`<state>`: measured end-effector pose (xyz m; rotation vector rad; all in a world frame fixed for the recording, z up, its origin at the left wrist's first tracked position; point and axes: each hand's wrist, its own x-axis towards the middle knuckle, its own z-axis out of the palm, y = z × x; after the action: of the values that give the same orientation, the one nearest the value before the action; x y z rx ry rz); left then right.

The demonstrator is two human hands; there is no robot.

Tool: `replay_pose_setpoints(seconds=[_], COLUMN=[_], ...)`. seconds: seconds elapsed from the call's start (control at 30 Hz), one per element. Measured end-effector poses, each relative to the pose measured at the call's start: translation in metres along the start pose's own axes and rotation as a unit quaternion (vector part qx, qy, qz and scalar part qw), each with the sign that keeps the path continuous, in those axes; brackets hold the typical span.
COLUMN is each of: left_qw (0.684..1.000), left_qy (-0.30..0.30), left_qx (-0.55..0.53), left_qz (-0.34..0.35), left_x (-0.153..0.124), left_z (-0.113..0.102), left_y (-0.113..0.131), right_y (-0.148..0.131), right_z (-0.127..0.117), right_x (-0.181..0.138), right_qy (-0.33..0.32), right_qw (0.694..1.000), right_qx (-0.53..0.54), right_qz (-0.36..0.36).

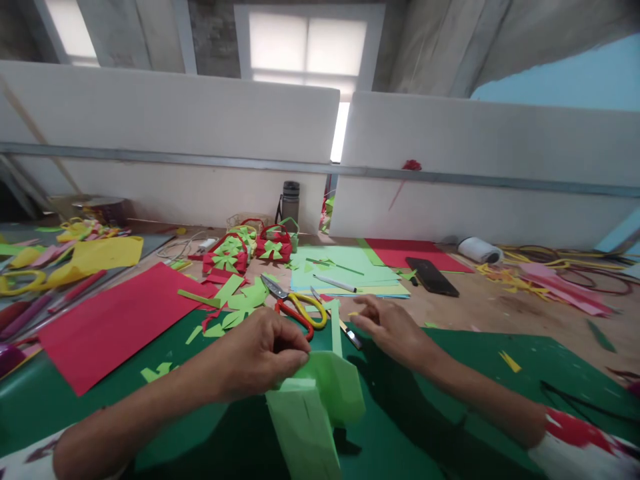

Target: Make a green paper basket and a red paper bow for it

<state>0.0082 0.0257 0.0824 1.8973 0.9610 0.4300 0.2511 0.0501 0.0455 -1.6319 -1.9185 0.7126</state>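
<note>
My left hand (pixel 267 347) pinches the edge of a light green folded paper shape (pixel 340 387), which stands above the green mat. A flat panel (pixel 303 420) of it slopes toward me, and a narrow strip (pixel 337 330) rises at its far side. To the right of that strip, my right hand (pixel 395 330) hovers with its fingers loosely bent and apart, holding nothing. Just beyond the paper shape lie scissors (pixel 303 313) with red and yellow handles, and a utility knife (pixel 350 335) beside them.
Green paper scraps (pixel 245 303) and a red sheet (pixel 120 320) lie to the left. Small red-and-green paper baskets (pixel 227 257) and a dark bottle (pixel 291 203) stand behind. A pen (pixel 335 283) rests on pale green sheets (pixel 300 277), near a phone (pixel 431 276).
</note>
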Motion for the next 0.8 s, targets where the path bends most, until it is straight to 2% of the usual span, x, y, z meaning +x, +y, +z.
replay_pose_setpoints(seconds=[0.1,0.23,0.47,0.6,0.73,0.8], left_qw=[1.0,1.0,1.0,0.999,0.998,0.997], left_qy=[0.001,0.01,0.01,0.015,0.014,0.006], left_qx=[-0.002,-0.003,-0.013,-0.033,-0.053,-0.07], left_qz=[0.011,0.015,0.012,-0.005,-0.03,-0.039], left_x=[-0.001,0.002,0.008,0.01,0.012,0.013], left_z=[0.002,0.005,0.006,0.005,0.006,0.006], left_y=[0.001,0.003,0.005,0.002,0.001,0.001], right_y=[0.004,0.009,0.005,-0.016,-0.037,-0.042], right_z=[-0.001,0.012,0.03,0.028,0.021,0.018], right_x=[0.018,0.036,0.044,0.025,0.0,-0.008], right_qy=[0.027,0.042,0.076,0.063,0.056,0.066], right_qw=[0.999,0.998,0.995,0.988,0.977,0.957], right_qx=[-0.024,-0.025,0.058,0.123,0.142,0.12], right_qz=[0.007,0.026,0.001,-0.065,-0.15,-0.254])
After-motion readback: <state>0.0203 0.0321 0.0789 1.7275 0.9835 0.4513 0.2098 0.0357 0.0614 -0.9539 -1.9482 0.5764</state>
